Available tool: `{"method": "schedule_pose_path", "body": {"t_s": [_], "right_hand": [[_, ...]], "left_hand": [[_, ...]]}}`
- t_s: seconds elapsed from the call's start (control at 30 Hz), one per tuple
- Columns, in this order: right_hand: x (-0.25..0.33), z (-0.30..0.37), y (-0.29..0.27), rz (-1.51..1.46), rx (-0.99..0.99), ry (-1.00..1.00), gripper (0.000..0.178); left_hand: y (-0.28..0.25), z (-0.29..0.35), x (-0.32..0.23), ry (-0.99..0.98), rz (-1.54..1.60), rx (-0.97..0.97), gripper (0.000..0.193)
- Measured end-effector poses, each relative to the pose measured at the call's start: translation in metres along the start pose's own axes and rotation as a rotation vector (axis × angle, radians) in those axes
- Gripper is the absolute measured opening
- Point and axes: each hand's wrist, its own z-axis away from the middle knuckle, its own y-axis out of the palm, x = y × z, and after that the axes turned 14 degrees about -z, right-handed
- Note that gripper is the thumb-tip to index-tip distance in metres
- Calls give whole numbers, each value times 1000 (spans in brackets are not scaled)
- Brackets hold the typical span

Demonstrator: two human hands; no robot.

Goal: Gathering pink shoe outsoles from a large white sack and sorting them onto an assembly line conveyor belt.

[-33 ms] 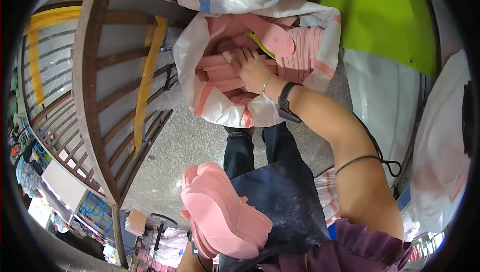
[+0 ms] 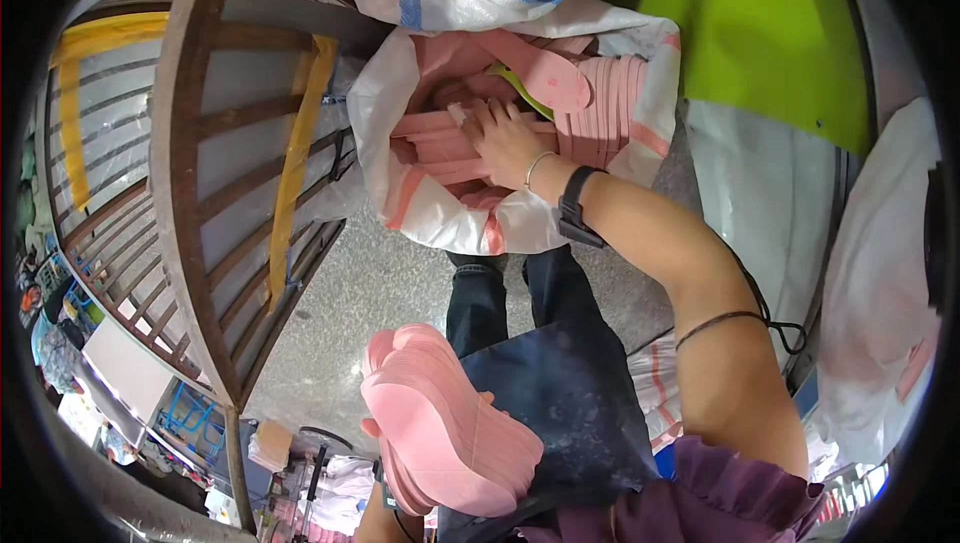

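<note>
A thick stack of pink shoe insoles (image 2: pixel 450 413) rests in my left hand (image 2: pixel 372 429), low in front of my dark apron. Most of that hand is hidden beneath the stack; only fingertips show at its sides, closed round it. My right hand (image 2: pixel 500 143) reaches into a white woven sack (image 2: pixel 385 103) with red stripes. Its fingers are stretched and slightly apart, lying on loose pink insoles (image 2: pixel 435 138); the thumb is hidden. Beside it, more pink insoles stand in a tight row (image 2: pixel 605 108), with a single insole (image 2: pixel 550 73) and a green piece (image 2: pixel 525 88) nearby.
A wooden slatted rack (image 2: pixel 200 183) with yellow tape stands at the left. Behind the sack is another white sack (image 2: pixel 480 3) with blue marks. Green sheeting (image 2: pixel 770 33) and white bags (image 2: pixel 770 203) line the right. Grey speckled floor (image 2: pixel 350 293) lies between rack and legs.
</note>
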Motion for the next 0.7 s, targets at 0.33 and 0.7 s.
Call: {"method": "schedule_pose_path", "body": {"t_s": [0.33,0.7], "right_hand": [[69,15,-124,-151,75,299,114],[72,138,-223,-659,-408,302,111]], "left_hand": [[30,33,-4,81,28,132,134],[39,150,24,496,106,104,116]]}}
